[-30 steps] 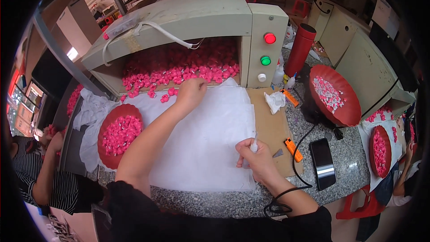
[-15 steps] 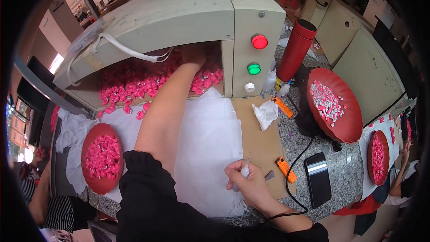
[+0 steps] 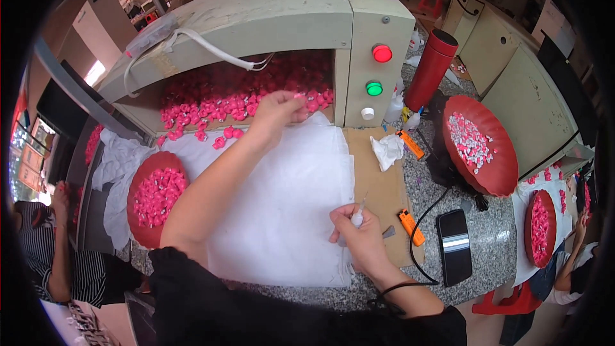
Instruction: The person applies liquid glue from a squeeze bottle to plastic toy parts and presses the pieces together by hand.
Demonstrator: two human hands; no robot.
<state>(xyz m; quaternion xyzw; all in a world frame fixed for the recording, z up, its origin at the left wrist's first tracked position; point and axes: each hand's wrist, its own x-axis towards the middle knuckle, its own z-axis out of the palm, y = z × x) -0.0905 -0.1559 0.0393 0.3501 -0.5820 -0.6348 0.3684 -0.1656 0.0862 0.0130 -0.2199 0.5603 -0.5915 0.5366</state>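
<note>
My left hand [image 3: 280, 115] is at the mouth of the pale machine [image 3: 256, 24], its fingers closed in a pinch. A small pink piece [image 3: 300, 97] shows at the fingertips. Behind it, a heap of similar shiny pink pieces [image 3: 211, 102] fills the machine's opening, with a few lying loose on the white cloth [image 3: 282, 205] in front. My right hand [image 3: 362, 237] is closed round a small white squeeze bottle [image 3: 357, 218] with a thin needle tip pointing up. It rests over the cloth's right edge, beside a brown board [image 3: 381, 192].
A red dish [image 3: 144, 176] of pink pieces stands left; another red dish [image 3: 500, 160] holds white-and-pink bits at right. Two orange tools [image 3: 412, 227], crumpled tissue [image 3: 388, 150], a phone [image 3: 454, 250], a black cable [image 3: 419, 237] and a red flask [image 3: 432, 70] lie or stand right. Other people work at both sides.
My left hand has come out of the machine's opening toward me, now with a pink piece at its fingertips. My right hand still holds the bottle, slightly higher in view.
</note>
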